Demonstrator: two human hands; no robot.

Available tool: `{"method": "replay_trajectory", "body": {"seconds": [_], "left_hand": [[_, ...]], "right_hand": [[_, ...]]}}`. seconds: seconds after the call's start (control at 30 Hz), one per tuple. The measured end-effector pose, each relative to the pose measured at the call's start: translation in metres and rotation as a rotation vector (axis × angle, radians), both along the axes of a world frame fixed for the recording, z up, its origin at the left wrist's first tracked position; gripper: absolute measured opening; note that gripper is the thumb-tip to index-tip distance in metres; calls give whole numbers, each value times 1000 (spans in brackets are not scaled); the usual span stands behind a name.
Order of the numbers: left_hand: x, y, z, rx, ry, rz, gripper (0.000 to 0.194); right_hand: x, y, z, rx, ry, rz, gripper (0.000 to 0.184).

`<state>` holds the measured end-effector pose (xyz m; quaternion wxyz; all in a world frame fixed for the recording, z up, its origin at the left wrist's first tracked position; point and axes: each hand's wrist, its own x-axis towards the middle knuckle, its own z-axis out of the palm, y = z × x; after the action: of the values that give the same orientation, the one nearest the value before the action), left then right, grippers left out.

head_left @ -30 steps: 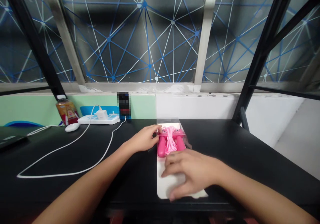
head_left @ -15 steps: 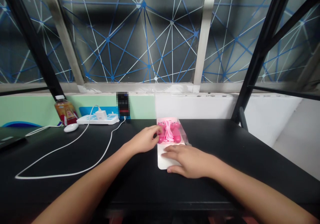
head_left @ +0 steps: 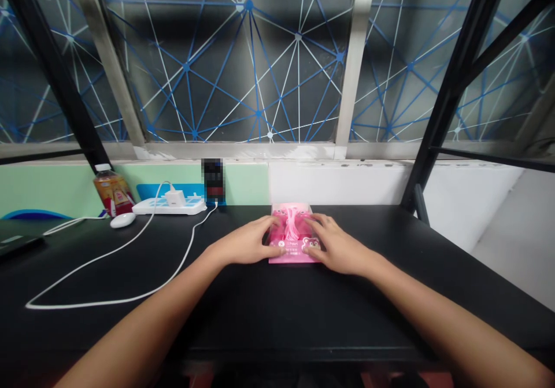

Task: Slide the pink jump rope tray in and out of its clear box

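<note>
A pink skipping rope in a clear plastic package (head_left: 291,232) is laid flat near the back edge of the black bench (head_left: 277,318), about midway along it, between the two hands. Two pink handles and a bundled pink cord are seen through the plastic, and a pink printed card with a small bear figure (head_left: 310,244) is shown at the near end.

At the far left of the bench, a dark laptop (head_left: 17,244) is partly seen. Behind it, a bottle of amber liquid (head_left: 113,194) is stood upright by the back edge. A white computer mouse (head_left: 122,220) is placed just in front of the bottle, and a white cable (head_left: 104,278) is looped across the bench. A white power strip (head_left: 168,206) is laid along the back edge, with a white charger (head_left: 175,198) plugged into it. Beside the strip, a dark upright object (head_left: 213,181) is too blurred to be identified.

The left hand (head_left: 247,241) is laid against the package's left side, with fingers slightly spread across its top. The right hand (head_left: 338,246) is placed likewise on the right side. No pinch is shown, and how hard the package is pressed cannot be told.
</note>
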<state>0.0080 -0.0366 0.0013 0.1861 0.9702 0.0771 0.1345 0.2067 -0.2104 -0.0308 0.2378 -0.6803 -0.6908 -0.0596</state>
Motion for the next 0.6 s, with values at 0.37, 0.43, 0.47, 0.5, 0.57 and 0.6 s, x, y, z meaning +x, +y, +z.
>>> {"method": "replay_trajectory", "body": {"seconds": [0.37, 0.43, 0.47, 0.5, 0.57, 0.6], "left_hand": [[1, 11, -12, 141, -91, 41, 29], [0, 10, -12, 130, -70, 102, 26], [0, 10, -11, 103, -45, 124, 25], [-1, 10, -11, 60, -12, 132, 25], [-2, 10, -9, -72, 60, 116, 28], [-3, 11, -9, -143, 93, 99, 30]], "right_hand": [[13, 3, 7, -78, 139, -87, 30], [11, 5, 6, -76, 194, -88, 27], [9, 5, 6, -73, 201, -88, 26], [8, 4, 6, -73, 201, -88, 26], [6, 2, 8, -104, 216, -65, 30], [7, 0, 9, -138, 241, -38, 34]]}}
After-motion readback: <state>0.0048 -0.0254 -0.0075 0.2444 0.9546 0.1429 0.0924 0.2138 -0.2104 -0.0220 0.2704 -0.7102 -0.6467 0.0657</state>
